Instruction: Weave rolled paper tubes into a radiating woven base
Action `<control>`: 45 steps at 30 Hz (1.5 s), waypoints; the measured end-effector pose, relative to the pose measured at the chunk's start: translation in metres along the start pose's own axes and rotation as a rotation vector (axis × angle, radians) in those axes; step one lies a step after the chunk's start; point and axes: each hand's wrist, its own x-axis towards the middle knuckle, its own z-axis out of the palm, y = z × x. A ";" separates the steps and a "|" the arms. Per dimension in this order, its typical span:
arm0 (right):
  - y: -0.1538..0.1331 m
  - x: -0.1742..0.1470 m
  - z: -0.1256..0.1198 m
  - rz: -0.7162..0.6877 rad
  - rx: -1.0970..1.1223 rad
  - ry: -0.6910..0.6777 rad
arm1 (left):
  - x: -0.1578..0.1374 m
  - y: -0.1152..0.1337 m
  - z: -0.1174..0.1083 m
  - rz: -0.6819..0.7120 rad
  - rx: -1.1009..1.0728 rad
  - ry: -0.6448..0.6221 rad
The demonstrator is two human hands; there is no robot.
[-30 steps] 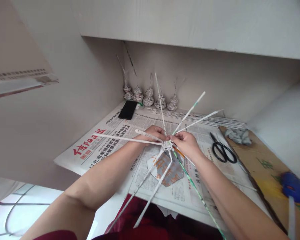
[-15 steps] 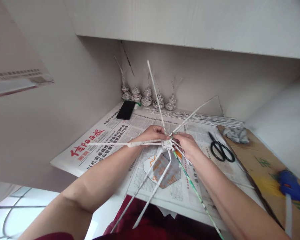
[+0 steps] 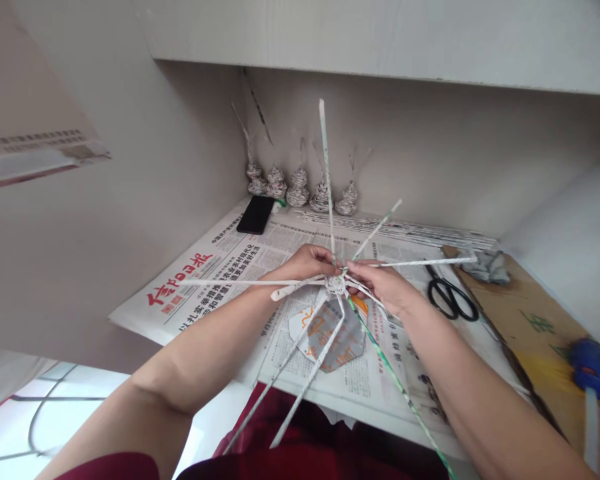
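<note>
Between my hands is a small woven paper base (image 3: 336, 285), with several rolled newspaper strips radiating from it. My left hand (image 3: 313, 262) is closed on the far left edge of this base, thumb and fingers pinching near the root of an upright strip (image 3: 327, 173). On the right side, my right hand (image 3: 380, 283) pinches a white paper strip (image 3: 425, 262) close to the weave; the strip sticks out to the right. A green-patterned strip (image 3: 380, 350) runs down toward my lap. Below the weave lies a grey cardboard piece (image 3: 337, 343) with orange print.
Newspaper (image 3: 220, 273) covers the table. Several gourd-shaped woven pieces (image 3: 297, 189) stand along the back wall, near a black phone (image 3: 255, 215) and a bundle of paper sticks (image 3: 405, 230). Black scissors (image 3: 450, 298), a crumpled cloth (image 3: 485, 267), cardboard (image 3: 525, 320) and a blue glue gun (image 3: 595, 370) lie right.
The strip at my right hand has swung from pointing up-right to lying nearly level toward the right. A green-tipped strip now shows at the upper right. Both hands stay at the weave.
</note>
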 end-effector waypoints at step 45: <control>0.012 0.000 0.004 -0.536 -0.692 0.166 | 0.000 0.000 -0.001 -0.122 -0.165 0.012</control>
